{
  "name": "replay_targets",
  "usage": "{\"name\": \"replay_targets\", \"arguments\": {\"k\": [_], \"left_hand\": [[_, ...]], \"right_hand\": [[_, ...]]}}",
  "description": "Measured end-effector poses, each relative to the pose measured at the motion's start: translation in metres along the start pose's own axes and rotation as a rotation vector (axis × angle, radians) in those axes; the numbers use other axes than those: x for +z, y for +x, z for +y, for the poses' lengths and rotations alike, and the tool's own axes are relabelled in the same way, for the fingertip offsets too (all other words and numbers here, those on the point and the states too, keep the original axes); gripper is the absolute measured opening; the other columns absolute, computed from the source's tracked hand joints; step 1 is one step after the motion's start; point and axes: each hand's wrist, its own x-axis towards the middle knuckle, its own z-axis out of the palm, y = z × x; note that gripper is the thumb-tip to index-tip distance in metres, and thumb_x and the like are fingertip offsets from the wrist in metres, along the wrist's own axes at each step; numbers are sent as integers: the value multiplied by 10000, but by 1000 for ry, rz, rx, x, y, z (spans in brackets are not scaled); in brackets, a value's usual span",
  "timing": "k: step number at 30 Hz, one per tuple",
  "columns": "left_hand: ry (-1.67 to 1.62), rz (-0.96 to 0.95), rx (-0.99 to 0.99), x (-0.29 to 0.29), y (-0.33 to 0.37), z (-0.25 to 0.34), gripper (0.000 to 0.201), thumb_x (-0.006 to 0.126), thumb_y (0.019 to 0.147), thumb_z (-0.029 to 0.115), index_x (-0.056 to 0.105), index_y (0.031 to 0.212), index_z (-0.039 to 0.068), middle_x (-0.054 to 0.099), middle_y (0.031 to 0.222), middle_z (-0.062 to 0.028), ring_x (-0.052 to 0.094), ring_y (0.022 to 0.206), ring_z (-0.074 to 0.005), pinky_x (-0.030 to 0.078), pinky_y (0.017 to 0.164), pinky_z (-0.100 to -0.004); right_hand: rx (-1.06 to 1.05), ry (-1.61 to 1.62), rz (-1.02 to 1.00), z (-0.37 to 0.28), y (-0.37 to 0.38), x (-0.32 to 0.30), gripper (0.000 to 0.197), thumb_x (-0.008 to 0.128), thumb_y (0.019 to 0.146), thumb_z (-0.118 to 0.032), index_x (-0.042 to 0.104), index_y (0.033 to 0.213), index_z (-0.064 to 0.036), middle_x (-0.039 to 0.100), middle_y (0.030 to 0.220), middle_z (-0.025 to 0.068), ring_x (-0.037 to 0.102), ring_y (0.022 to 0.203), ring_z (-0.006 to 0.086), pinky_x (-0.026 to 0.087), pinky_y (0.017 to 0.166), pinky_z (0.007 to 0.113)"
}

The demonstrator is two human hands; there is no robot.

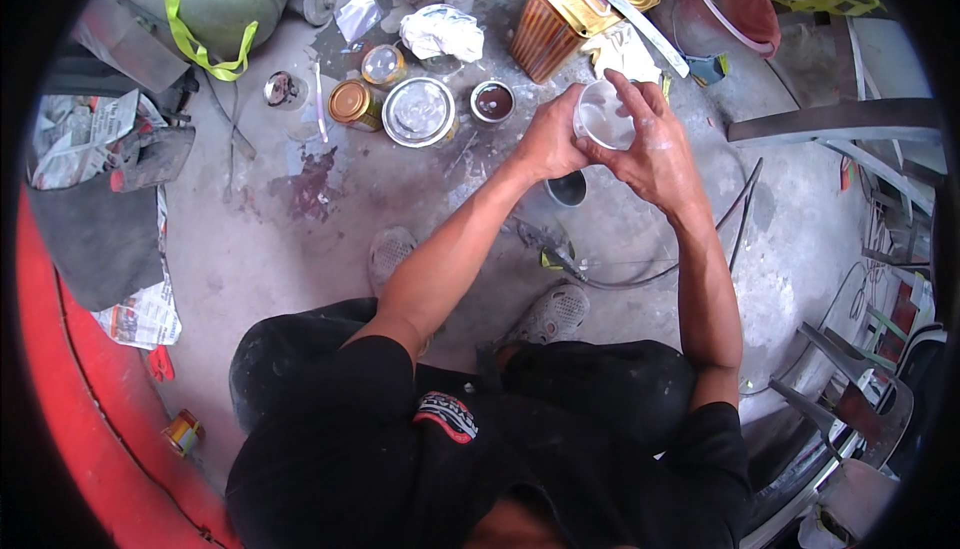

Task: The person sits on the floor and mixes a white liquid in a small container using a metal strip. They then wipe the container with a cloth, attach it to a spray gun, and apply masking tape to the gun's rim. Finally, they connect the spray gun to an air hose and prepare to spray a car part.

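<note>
A clear plastic cup (606, 121) is held between both my hands above the floor, its open mouth facing up. My left hand (553, 139) grips its left side. My right hand (652, 154) curls round the right side, thumb at the near rim and fingers at the far one. Below my hands stands a dark-filled cup (568, 188). To the left are a small tin of dark brown paint (493, 102), a large round tin with a whitish lid (419, 112), a tin with a copper-coloured lid (354, 104) and a smaller tin (383, 65).
A rectangular golden can (575, 9) stands ahead, near a red bucket (735, 9). Crumpled white cloth (443, 33) lies behind the tins. A stirring stick (320, 101) and an open tin (284, 90) are at left. A black hose (650, 279) crosses the floor beside my shoe (553, 311).
</note>
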Motion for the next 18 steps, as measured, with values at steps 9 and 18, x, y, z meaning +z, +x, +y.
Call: {"name": "replay_targets", "arguments": {"k": [9,18], "left_hand": [[182,201,-31,-26,-9,4,627,842,753,117,575,1313,27,501,1440,-158,606,1204,-249,533,973,-370],[562,877,-267,-205,129,-83,591,707,902,402,590,1253,-59,654,1177,-265,684,1011,-318,553,857,-442]], "right_hand": [[189,-1,144,99,-32,37,768,865,724,-221,508,1387,-72,546,1242,217,628,1079,403,534,886,465],[239,-12,153,151,-70,116,957,891,689,-220,367,1468,-38,512,1252,236,601,1081,439,530,874,491]]}}
